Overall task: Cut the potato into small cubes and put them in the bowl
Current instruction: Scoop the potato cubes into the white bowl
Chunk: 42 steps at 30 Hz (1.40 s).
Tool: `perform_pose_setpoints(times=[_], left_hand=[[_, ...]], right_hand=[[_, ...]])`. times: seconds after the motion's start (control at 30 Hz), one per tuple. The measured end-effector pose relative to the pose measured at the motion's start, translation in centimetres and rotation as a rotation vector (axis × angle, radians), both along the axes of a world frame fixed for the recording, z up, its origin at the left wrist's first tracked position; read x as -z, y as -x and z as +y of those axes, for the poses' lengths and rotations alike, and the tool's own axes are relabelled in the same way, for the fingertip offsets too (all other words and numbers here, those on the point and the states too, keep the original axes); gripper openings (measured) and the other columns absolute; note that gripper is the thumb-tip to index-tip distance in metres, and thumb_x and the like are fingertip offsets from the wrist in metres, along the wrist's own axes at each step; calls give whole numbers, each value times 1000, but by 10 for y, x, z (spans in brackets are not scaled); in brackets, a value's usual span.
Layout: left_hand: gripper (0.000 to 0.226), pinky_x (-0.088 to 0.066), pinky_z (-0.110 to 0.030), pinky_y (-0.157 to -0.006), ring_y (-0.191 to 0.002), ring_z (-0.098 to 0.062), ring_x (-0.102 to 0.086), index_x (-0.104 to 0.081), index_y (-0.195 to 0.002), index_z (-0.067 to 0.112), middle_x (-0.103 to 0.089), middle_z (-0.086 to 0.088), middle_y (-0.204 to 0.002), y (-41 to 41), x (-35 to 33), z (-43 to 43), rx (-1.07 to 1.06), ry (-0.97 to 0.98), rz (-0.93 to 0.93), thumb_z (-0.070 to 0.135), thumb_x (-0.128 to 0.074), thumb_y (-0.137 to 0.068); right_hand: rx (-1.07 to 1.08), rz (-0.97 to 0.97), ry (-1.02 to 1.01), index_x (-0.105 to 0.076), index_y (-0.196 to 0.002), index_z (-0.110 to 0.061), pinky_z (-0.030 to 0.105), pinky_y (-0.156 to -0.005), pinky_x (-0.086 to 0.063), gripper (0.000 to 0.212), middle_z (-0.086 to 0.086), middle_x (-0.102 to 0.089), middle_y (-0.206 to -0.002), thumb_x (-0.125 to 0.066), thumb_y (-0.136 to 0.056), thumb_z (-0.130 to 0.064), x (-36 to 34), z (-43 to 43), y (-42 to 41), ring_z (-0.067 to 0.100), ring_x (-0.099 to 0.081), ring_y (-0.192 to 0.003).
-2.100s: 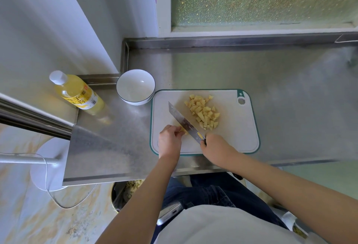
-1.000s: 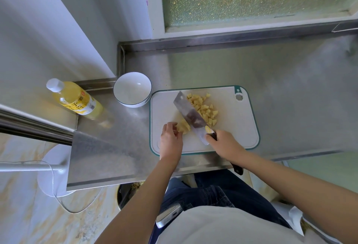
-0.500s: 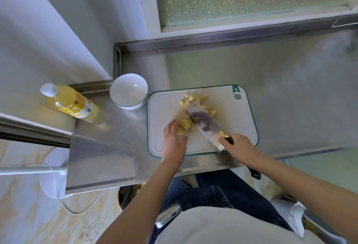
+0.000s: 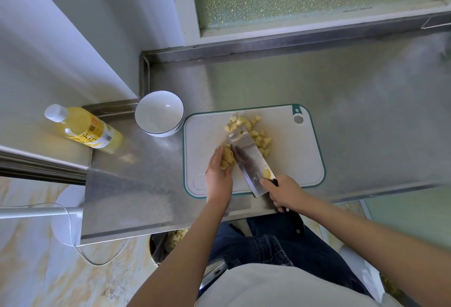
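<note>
right hand (image 4: 284, 193): fingers curled round the black handle of the cleaver (image 4: 251, 160), index finger up near the heel of the blade. the blade lies flat-ish and slanted across the cutting board (image 4: 292, 155), tip toward the far left, with a yellow sticker near the handle.

left hand (image 4: 218, 179): fingers straight and together, holding nothing, with the finger side set against a small clump of potato pieces (image 4: 227, 159). the clump sits between this hand and the blade edge, touching both.

main pile of potato cubes (image 4: 260, 136): on the board, beyond and to the right of the blade tip, partly covered by the blade. all visible potato is on the board.

board: white with a green edge, hanging hole at the far right corner, lying on the steel table (image 4: 366, 111) near its front edge.

bowl (image 4: 156, 116): white with a dark rim line, upright on the table just beside the board's far left corner.

bottle (image 4: 85, 129): yellow liquid, white cap, left of the bowl.
</note>
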State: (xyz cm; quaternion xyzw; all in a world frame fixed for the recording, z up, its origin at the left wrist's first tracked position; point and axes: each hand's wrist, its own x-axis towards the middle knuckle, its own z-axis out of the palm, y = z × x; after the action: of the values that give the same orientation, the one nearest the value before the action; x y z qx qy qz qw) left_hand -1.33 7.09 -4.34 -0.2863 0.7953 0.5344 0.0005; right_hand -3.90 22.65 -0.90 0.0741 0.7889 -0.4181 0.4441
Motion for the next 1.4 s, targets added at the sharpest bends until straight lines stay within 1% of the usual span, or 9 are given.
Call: perform_pose_setpoints(times=[0.1, 0.23, 0.37, 0.57, 0.73, 0.9, 1.1, 1.23, 1.4], left_hand=[[56, -29, -14, -104, -131, -17, -41, -43, -137, 12, -45, -4, -142, 0, -1, -1, -36, -19, 14, -6, -56, -85], [57, -31, -15, -103, -129, -16, -44, -45, -136, 16, -48, -1, -140, 2, -3, -4, -79, -29, 4, -7, -55, -84], [56, -29, -8, -97, -128, -17, -45, -46, -135, 14, -49, -3, -139, 6, -5, -6, -97, -4, 26, -7, -56, -84], [55, -40, -30, -107, -123, -16, -51, -50, -132, 17, -53, 0, -135, 24, -14, -20, -127, -17, 130, -6, -58, -83], [53, -40, -19, -101, -117, -13, -55, -50, -132, 18, -55, 9, -129, 45, -32, -45, -179, -21, 204, -4, -59, -84], [53, -41, -25, -101, -113, -16, -56, -48, -134, 17, -57, 0, -128, 65, -45, -85, -230, 34, 221, 0, -60, -85], [47, -38, -29, -97, -117, -28, -53, -44, -137, 11, -55, -11, -130, 79, -44, -130, -249, 155, 32, 11, -54, -91], [49, -35, -33, -98, -123, -34, -46, -34, -142, 10, -45, -15, -140, 72, -51, -136, -255, 255, -130, 7, -42, -94], [47, -39, -34, -96, -116, -32, -50, -49, -128, 8, -49, -12, -131, 52, -48, -120, -214, 369, 109, -9, -41, -84]], right_hand=[[-40, -24, 32, -34, -63, -15, 23, -37, -35, 38, -2, -34, -44, -41, -99, -26, -3, -3, 1, 9, -31, -31], [-123, -7, 48, -32, -59, -15, 21, -36, -35, 42, -9, -33, -31, -40, -99, -23, -5, -10, -1, 6, -32, -26], [-118, 16, 76, -32, -58, -15, 21, -37, -36, 43, -8, -34, -35, -40, -99, -22, -9, -17, 0, 7, -32, -26], [-162, 110, 99, -38, -72, -13, 25, -40, -36, 29, 1, -37, -50, -42, -97, -28, -21, -26, 12, 11, -35, -33], [-211, 232, 98, -33, -64, -15, 21, -39, -34, 36, 11, -39, -50, -42, -97, -26, -32, -52, 36, 19, -36, -35], [-227, 332, 93, -32, -58, -15, 22, -37, -31, 39, 5, -39, -46, -43, -95, -21, -49, -95, 62, 14, -38, -28], [-254, 338, 111, -32, -57, -14, 23, -41, -33, 37, 4, -42, -43, -43, -91, -18, -57, -132, 81, 13, -38, -27], [-278, 381, 95, -31, -58, -15, 21, -40, -35, 37, 3, -41, -44, -43, -92, -20, -58, -134, 84, 8, -36, -23], [-195, 327, 160, -30, -59, -16, 24, -40, -31, 38, 4, -34, -48, -45, -93, -22, -47, -114, 82, 14, -35, -32]])
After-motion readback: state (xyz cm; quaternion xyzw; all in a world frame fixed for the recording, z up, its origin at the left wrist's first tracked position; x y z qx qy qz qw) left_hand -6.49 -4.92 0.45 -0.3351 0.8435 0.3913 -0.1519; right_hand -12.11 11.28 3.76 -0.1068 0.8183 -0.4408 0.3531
